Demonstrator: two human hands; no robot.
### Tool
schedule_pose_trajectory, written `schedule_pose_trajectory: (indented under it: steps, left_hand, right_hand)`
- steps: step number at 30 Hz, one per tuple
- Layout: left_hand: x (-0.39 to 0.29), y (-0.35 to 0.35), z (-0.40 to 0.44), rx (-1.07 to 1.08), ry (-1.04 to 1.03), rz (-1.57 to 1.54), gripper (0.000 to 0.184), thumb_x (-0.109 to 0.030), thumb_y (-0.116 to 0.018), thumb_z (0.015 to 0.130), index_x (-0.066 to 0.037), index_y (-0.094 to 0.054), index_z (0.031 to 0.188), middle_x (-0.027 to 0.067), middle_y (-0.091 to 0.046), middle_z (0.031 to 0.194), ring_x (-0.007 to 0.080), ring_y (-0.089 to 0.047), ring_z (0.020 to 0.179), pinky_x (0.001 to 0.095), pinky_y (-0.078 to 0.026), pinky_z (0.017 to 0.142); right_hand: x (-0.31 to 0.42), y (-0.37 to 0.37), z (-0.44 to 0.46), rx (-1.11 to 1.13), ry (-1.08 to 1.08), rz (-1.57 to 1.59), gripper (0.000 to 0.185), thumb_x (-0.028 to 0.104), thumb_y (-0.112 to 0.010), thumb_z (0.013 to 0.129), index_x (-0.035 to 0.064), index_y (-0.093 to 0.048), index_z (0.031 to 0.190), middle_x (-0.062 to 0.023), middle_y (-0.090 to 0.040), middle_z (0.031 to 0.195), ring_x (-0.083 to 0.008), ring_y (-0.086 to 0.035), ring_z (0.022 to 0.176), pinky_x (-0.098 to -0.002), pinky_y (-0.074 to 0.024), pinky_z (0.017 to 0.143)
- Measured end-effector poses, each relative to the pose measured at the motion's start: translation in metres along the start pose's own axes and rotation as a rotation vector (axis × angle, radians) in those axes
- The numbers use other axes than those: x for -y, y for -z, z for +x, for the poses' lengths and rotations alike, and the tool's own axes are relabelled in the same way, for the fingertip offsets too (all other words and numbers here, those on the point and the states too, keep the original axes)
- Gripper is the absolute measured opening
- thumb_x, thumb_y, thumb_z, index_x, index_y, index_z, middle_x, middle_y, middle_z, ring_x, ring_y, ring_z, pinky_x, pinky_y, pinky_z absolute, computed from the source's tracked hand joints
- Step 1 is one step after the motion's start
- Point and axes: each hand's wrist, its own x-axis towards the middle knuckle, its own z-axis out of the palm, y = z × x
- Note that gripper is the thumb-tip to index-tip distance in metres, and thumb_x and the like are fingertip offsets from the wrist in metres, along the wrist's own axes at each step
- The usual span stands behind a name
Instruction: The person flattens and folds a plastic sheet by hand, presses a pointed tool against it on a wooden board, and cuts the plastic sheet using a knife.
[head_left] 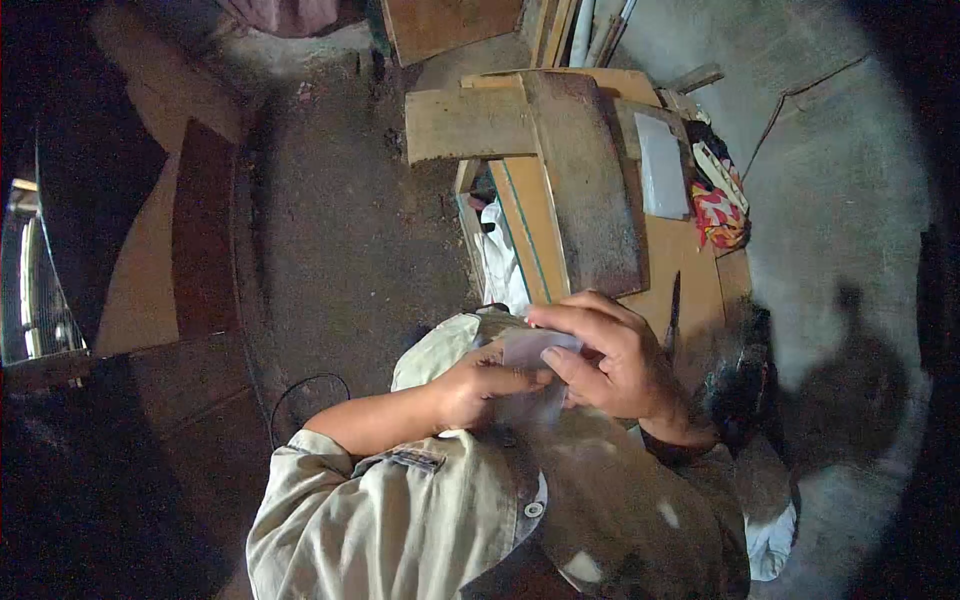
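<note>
A thin, pale, translucent sheet (535, 400) is held between both hands in front of the chest. My left hand (480, 388) grips its left side, with the fingers wrapped behind and partly hidden. My right hand (605, 360) pinches the upper right part, thumb on the face of the sheet and index finger stretched over its top edge. Both hands are close together above the lap, over the light shirt (390, 510).
Beyond the hands stand a worn wooden board (590, 190), an orange-brown panel (690, 270), a white sheet (660, 165) and a red and yellow cloth (722, 218). A dark pointed object (675, 310) lies right of my right hand. A wall (840, 200) rises at the right.
</note>
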Motion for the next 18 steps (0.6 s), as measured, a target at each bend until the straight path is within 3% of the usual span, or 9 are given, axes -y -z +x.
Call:
schedule_pose_trajectory:
  steps: [5,11,14,16,18]
  left_hand:
    - [0.001,0.002,0.003,0.050,-0.038,0.057,0.035,-0.010,-0.056,0.086,0.000,-0.052,0.120,0.0117,-0.061,0.109,0.0226,-0.058,0.106,0.0348,-0.043,0.094]
    - [-0.010,-0.007,-0.002,-0.009,0.060,0.005,0.035,-0.007,-0.053,0.086,0.001,-0.051,0.119,0.0129,-0.061,0.110,0.0233,-0.059,0.105,0.0354,-0.045,0.094]
    - [-0.012,-0.008,-0.005,-0.013,0.026,0.104,0.036,-0.008,-0.053,0.086,0.001,-0.050,0.121,0.0129,-0.061,0.111,0.0233,-0.059,0.104,0.0353,-0.045,0.093]
    - [-0.009,-0.007,-0.004,0.010,-0.004,0.108,0.036,-0.008,-0.053,0.087,0.001,-0.050,0.121,0.0128,-0.061,0.110,0.0233,-0.060,0.104,0.0352,-0.045,0.094]
    - [-0.003,-0.003,-0.001,0.033,-0.024,0.092,0.036,-0.009,-0.053,0.087,0.001,-0.050,0.122,0.0127,-0.061,0.110,0.0233,-0.060,0.104,0.0351,-0.045,0.094]
  right_hand:
    - [-0.006,0.004,-0.004,0.050,0.033,0.011,0.032,0.009,-0.063,0.083,0.0005,-0.063,0.114,-0.0167,-0.063,0.102,-0.0301,-0.064,0.092,-0.0363,-0.0512,0.080]
    - [-0.007,0.004,-0.008,0.032,0.030,0.001,0.034,0.011,-0.064,0.083,0.0012,-0.063,0.116,-0.0176,-0.063,0.103,-0.0302,-0.064,0.093,-0.0362,-0.0515,0.080]
    - [-0.004,0.005,-0.009,0.037,-0.080,0.023,0.035,0.012,-0.064,0.083,0.0015,-0.062,0.117,-0.0182,-0.063,0.104,-0.0307,-0.064,0.094,-0.0361,-0.0515,0.081]
    - [-0.008,0.004,-0.010,0.036,0.011,-0.013,0.037,0.012,-0.064,0.084,0.0015,-0.061,0.119,-0.0189,-0.063,0.105,-0.0317,-0.064,0.094,-0.0369,-0.0511,0.082]
    - [-0.003,0.006,-0.010,0.054,-0.093,0.020,0.038,0.012,-0.063,0.084,0.0014,-0.059,0.121,-0.0190,-0.063,0.106,-0.0326,-0.064,0.094,-0.0378,-0.0508,0.083]
